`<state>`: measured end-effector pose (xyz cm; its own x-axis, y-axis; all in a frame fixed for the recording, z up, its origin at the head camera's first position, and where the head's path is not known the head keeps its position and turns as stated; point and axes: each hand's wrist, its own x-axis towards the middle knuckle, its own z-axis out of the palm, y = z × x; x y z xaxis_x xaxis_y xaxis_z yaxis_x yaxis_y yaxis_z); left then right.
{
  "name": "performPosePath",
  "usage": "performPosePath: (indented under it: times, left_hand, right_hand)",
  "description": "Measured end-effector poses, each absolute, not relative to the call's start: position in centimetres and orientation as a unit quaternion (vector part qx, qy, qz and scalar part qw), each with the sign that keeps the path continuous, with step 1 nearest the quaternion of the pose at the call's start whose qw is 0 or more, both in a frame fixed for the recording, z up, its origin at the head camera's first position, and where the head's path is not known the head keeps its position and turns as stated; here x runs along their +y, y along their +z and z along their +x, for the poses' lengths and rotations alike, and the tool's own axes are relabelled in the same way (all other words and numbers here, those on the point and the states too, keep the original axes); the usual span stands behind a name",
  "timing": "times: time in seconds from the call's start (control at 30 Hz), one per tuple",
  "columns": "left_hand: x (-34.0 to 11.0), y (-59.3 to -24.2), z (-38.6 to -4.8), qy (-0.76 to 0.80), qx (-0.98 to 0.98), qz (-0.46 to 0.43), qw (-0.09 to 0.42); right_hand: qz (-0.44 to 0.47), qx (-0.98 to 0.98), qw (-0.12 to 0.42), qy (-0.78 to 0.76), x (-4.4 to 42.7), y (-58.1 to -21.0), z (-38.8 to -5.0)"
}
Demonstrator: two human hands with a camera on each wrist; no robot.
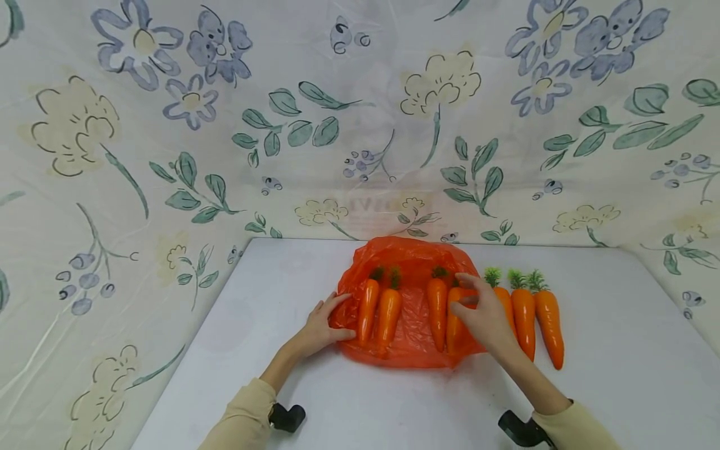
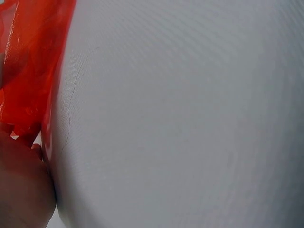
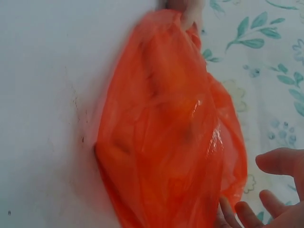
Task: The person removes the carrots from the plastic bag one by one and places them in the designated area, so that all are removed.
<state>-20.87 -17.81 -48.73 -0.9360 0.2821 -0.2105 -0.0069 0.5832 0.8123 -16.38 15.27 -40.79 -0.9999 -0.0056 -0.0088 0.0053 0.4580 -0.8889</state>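
Observation:
In the head view a red plastic bag (image 1: 415, 312) lies spread on the white table, with several shiny toy carrots (image 1: 389, 315) in it. They lie as a pair on its left and another on its right. My left hand (image 1: 317, 326) holds the bag's left edge, thumb over the near side. At the right edge, my right hand (image 1: 488, 315) hovers over a carrot (image 1: 454, 322) and partly hides it; its thumb and forefinger stand apart. In the right wrist view the right hand's thumb (image 3: 280, 161) is clear of the bag, while other fingers are close beside the plastic.
Three more carrots (image 1: 523, 319) with green tops lie side by side on the table (image 1: 613, 325), right of the bag. A floral cloth (image 1: 394, 137) hangs behind and at both sides. Black wrist mounts (image 1: 288, 417) sit by the sleeves.

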Motion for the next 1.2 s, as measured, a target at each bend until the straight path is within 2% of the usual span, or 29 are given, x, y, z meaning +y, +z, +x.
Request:
performPosePath:
  times: [0.67,1.2]
  left_hand:
    - [-17.8,-48.9,-20.9,0.456,0.871,0.083,0.160]
    - [-17.8,-48.7,-20.8,0.455,0.873,0.074,0.159]
  right_hand:
    - [0.013,0.856,0.052,-0.514,11.5,-42.0,-17.9]
    - [0.001,0.866,0.040,-0.498,8.1,-43.9,-18.2]
